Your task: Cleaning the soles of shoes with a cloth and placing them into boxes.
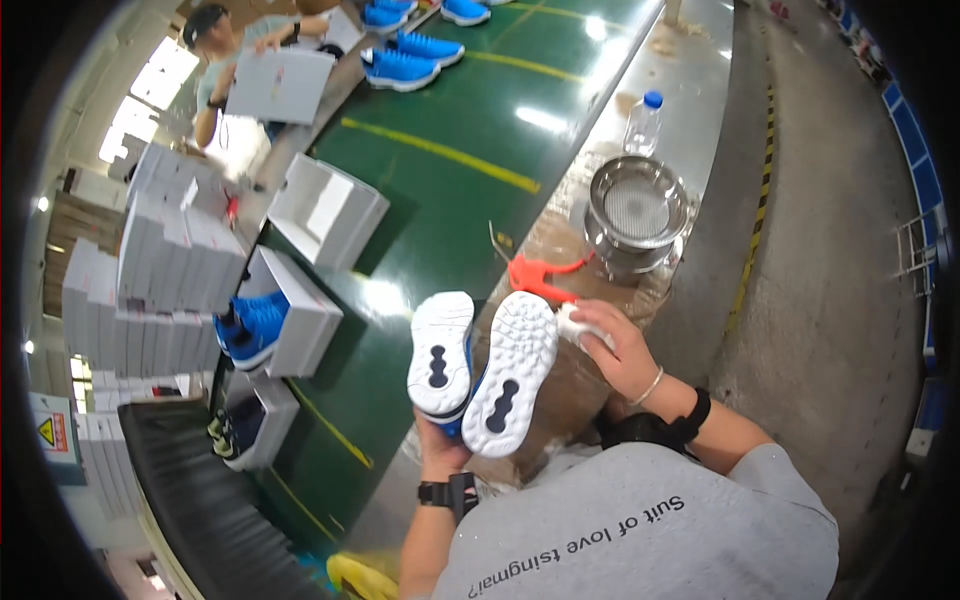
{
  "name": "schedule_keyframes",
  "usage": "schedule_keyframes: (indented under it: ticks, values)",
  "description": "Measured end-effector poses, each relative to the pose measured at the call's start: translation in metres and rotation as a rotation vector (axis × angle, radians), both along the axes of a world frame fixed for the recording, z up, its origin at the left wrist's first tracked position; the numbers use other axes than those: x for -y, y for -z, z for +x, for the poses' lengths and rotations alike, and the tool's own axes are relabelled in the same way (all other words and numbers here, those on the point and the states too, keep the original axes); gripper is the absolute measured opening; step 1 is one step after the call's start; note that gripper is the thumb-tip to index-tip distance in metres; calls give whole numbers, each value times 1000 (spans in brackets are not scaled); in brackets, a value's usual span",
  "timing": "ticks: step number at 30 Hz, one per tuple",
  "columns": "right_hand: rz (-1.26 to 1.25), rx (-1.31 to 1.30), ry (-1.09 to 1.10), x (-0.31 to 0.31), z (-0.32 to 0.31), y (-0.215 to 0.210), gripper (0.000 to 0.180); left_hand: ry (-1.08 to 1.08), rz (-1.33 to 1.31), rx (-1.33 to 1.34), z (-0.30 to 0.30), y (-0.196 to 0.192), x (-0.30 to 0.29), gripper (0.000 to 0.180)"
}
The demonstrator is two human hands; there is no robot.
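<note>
A pair of blue sneakers is held with the white soles facing up, one shoe [440,345] at the left and the other [512,365] at the right. Dark inlays mark both soles. My left hand [441,447] is closed round the lower ends of the shoes. A small white wad, seemingly cloth [578,326], sits in the closed fingers of my right hand [625,352], close to the right shoe's edge. Just beyond the shoes lies a red air blow gun [535,274] with a thin nozzle.
Alongside runs a green conveyor belt [440,180] with yellow lines, open shoe boxes [325,212] and blue sneakers [410,60]. On the metal ledge stand a round steel strainer [638,205] and a blue-capped bottle [645,122]. A co-worker [225,60] handles a box across the belt.
</note>
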State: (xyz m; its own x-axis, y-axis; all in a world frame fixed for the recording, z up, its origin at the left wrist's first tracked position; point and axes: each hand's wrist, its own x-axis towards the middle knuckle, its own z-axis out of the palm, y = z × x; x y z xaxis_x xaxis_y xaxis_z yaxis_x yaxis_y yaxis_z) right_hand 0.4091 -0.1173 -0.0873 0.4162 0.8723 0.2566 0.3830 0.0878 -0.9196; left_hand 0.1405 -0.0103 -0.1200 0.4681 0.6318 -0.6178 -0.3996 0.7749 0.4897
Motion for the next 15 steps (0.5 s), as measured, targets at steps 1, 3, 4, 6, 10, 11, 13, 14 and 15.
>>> schedule_keyframes:
  ticks: [1, 3, 4, 6, 10, 11, 13, 14, 15]
  values:
    - [-29, -17, -21, 0, -8, 4, 32, -10, -127, 69, 3, 12, 14, 71]
    - [84, 437, -221, -9, -30, 10, 36, -103, -132, 26, -6, 21, 45, 72]
    - [150, 489, -436, -9, -50, 11, 33, -135, -117, -15, -17, 32, 56, 72]
    - [311, 590, -682, 4, -81, 21, 26, -149, -127, -70, -34, 42, 69, 74]
    - [-57, 565, -391, -57, -56, 75, 24, -181, -130, -95, -58, 67, 83, 78]
    - [-135, 535, -340, -74, -44, 75, 26, -162, -138, -102, -64, 74, 86, 79]
    - [-133, 603, -358, -85, -40, 87, 26, -186, -153, -86, -59, 78, 84, 76]
    - [-128, 676, -375, -91, -39, 91, 26, -181, -152, -84, -52, 77, 80, 76]
    - [-121, 676, -403, -84, -53, 87, 29, -197, -114, -91, -47, 75, 79, 72]
